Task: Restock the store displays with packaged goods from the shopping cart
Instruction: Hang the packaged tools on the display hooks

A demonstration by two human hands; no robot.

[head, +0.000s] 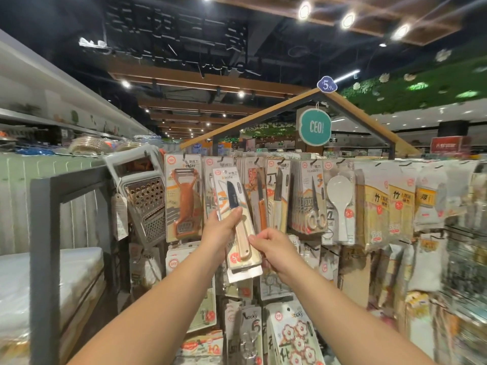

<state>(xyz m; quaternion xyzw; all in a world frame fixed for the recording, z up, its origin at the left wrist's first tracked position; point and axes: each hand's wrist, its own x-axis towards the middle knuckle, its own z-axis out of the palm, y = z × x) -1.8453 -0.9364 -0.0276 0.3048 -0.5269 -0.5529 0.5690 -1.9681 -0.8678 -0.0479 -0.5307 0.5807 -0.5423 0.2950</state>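
Two hands on a stack of knife packs

Two bare arms reached up to the hanging display rack (342, 164), which spread above and to both sides of the hands. Left of them hung a metal grater (147, 204) and an orange peeler pack (184, 201). Between the hands stood the carded knife packs (237, 233), tilted; the left hand (221, 227) gripped their middle, while the right hand (271, 248) pinched their lower edge.
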